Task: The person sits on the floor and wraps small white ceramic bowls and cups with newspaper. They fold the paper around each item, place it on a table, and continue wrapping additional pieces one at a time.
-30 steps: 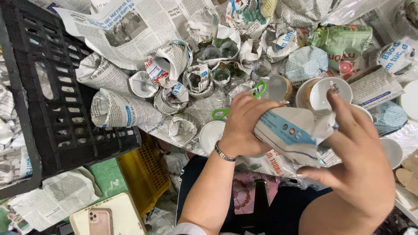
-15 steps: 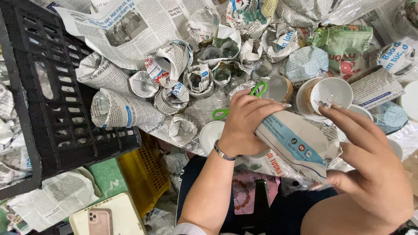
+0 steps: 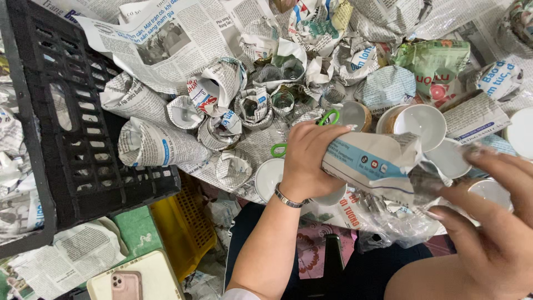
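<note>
At the centre of the view, the left hand (image 3: 308, 158) grips one end of a newspaper-wrapped bundle (image 3: 372, 164), fingers curled over its top. A metal bracelet (image 3: 286, 197) sits on that wrist. The bundle lies roughly level, held above the cluttered surface. Its loose paper end points toward the right hand (image 3: 488, 222).

The right hand sits at the lower right, fingers spread and slightly bent. Their tips are at or just beside the crumpled paper end; blur hides whether they touch it. No grasp is visible there.

Green-handled scissors (image 3: 311, 130) lie partly under the left hand. White bowls (image 3: 422, 122) stand just behind the bundle, some bare, some half covered by paper. Further wrapped cups (image 3: 152, 144) lie in a cluster to the left, several with open paper mouths.

A black crate (image 3: 66, 139) occupies the left side, tilted against the pile. A yellow crate (image 3: 183, 228) shows below it. A phone (image 3: 126, 286) in a pink case rests at the bottom left on a pale tray. Newspaper sheets (image 3: 166, 39) cover the far area.
</note>
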